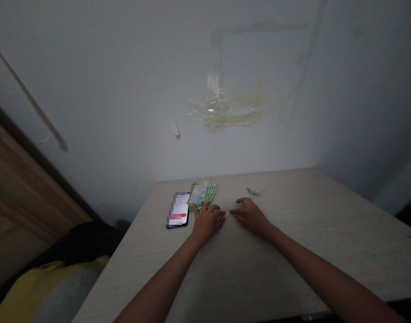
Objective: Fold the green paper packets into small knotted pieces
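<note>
One small pale piece (227, 213) | between left fingers (217, 211) and right fingers (238, 211)

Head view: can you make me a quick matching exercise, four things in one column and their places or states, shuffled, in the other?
Things:
1. phone
2. printed stack
3. small pale piece
4. yellowed tape

Places or states:
A. on the wall
B. between the left hand and the right hand
C. dark-edged, with its screen lit
D. green and white, beside the phone on its right

Pairs: 1-C, 2-D, 3-B, 4-A
</note>
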Tool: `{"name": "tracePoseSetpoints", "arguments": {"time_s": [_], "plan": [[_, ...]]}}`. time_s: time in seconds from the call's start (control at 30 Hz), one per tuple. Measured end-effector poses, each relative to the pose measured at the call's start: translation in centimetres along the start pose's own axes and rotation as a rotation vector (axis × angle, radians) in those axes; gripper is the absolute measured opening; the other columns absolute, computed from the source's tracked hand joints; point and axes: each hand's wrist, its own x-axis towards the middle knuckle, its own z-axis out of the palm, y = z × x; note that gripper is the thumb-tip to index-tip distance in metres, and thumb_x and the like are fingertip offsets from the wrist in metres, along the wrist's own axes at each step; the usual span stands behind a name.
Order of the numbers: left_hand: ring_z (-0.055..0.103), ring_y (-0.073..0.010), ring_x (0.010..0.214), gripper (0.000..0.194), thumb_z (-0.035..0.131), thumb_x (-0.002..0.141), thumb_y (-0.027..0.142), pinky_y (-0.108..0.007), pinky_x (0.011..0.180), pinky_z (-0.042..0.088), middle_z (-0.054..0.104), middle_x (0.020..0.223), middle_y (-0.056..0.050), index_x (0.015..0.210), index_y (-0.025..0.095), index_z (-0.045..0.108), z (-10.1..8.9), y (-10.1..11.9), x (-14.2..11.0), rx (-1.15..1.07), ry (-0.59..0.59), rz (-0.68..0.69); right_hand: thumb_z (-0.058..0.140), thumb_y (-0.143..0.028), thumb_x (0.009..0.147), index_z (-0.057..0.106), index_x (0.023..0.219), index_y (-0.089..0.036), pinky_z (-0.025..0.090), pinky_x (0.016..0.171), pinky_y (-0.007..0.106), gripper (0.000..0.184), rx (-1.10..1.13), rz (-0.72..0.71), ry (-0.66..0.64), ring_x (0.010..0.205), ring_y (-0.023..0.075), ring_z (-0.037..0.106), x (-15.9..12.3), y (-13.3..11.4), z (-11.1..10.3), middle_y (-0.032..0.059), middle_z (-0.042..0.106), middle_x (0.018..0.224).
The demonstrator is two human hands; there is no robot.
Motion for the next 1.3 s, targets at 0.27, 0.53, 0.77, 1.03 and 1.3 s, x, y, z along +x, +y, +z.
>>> {"name": "tracePoseSetpoints", "arguments": {"time_s": [0.27,0.53,0.77,1.03,1.3], "plan": [[0.039,-0.0319,0.128,0.024,0.058,0.088,0.041,-0.074,0.104,0.000,0.064,0.120,0.000,0.111,0.041,0.066,-0.1,0.0,0.1,0.013,-0.013,-0.003,0.057,-0.030,0.089,0.074,0.104,-0.032,0.043,0.097,0.043,0.022,-0.115,0.108,-0.004,0.115,0.0260,0.049,0.2,-0.1,0.2,0.0117,0.054,0.122],[0.039,-0.0317,0.128,0.025,0.056,0.089,0.042,-0.074,0.105,0.002,0.064,0.119,-0.001,0.112,0.041,0.065,0.0,0.2,0.0,0.019,0.000,-0.010,0.057,-0.034,0.090,0.074,0.103,-0.031,0.043,0.097,0.044,0.022,-0.114,0.142,0.009,0.114,0.0254,0.050,0.3,0.4,0.5,0.0114,0.056,0.120],[0.040,-0.0314,0.127,0.025,0.057,0.089,0.040,-0.074,0.105,0.003,0.065,0.119,-0.001,0.112,0.041,0.065,0.0,0.2,-0.1,0.022,0.029,0.021,0.056,-0.026,0.090,0.074,0.103,-0.025,0.044,0.098,0.043,0.022,0.031,0.052,0.082,0.115,0.0245,0.051,0.1,0.9,0.4,0.0124,0.054,0.122],[0.040,-0.0315,0.128,0.025,0.058,0.088,0.039,-0.074,0.106,0.001,0.064,0.118,0.000,0.112,0.041,0.065,0.2,0.1,-0.1,0.009,0.030,0.019,0.058,-0.023,0.088,0.075,0.100,-0.025,0.043,0.099,0.044,0.020,0.034,0.013,0.042,0.115,0.0246,0.051,0.1,0.4,0.4,0.0119,0.054,0.122],[0.041,-0.0310,0.127,0.025,0.056,0.089,0.040,-0.073,0.106,0.000,0.064,0.118,-0.001,0.112,0.040,0.065,0.3,0.2,-0.2,0.024,0.043,0.018,0.058,-0.022,0.089,0.075,0.101,-0.025,0.042,0.099,0.045,0.021,0.017,-0.070,0.007,0.117,0.0253,0.048,0.3,0.0,0.0,0.0126,0.053,0.125]]}}
